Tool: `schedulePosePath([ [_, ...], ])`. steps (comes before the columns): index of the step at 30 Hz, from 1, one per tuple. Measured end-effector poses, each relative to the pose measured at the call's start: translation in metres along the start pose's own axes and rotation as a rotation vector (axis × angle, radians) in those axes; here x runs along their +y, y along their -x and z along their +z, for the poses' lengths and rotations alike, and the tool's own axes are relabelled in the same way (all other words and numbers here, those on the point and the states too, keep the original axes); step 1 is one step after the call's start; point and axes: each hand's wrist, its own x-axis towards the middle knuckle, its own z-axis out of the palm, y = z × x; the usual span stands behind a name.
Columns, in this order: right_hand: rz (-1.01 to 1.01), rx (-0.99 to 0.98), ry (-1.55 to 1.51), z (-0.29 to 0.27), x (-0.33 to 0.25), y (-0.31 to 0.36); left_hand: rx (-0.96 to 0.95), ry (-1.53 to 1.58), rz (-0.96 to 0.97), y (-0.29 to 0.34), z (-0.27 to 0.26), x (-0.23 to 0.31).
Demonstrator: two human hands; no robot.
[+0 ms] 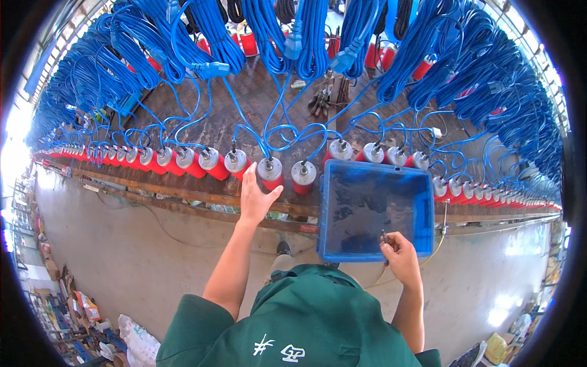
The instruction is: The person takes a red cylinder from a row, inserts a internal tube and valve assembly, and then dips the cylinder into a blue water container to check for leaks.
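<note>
My left hand [254, 197] reaches to the bench's front edge, thumb and fingers apart. It is beside a red cylinder [269, 174] with a round silver top and a blue cable; whether the fingertips touch it, I cannot tell. Another such cylinder [303, 177] stands just right of that one. Over the near right part of a blue plastic tray [323, 211], my right hand [400, 254] is closed on a small dark piece [384, 237], too small to name. Dark smears mark the tray's bottom.
Rows of red cylinders [208, 160] line the front edge of the dark bench [208, 101] to both sides. Thick coils of blue cable [312, 43] hang above it, their leads running down to the cylinders. Dark gloves [319, 103] lie farther back.
</note>
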Motion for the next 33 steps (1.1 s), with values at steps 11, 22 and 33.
schedulePosePath([
  [11,0.010,-0.027,0.092,-0.016,0.011,0.005,0.021,-0.057,-0.122,-0.031,0.031,-0.002],
  [22,-0.012,-0.182,-0.227,-0.025,0.020,-0.004,0.079,0.151,-0.202,0.033,-0.042,0.049],
  [33,0.033,-0.351,-0.379,-0.040,0.014,-0.005,-0.164,0.958,-0.742,0.077,-0.026,0.112],
])
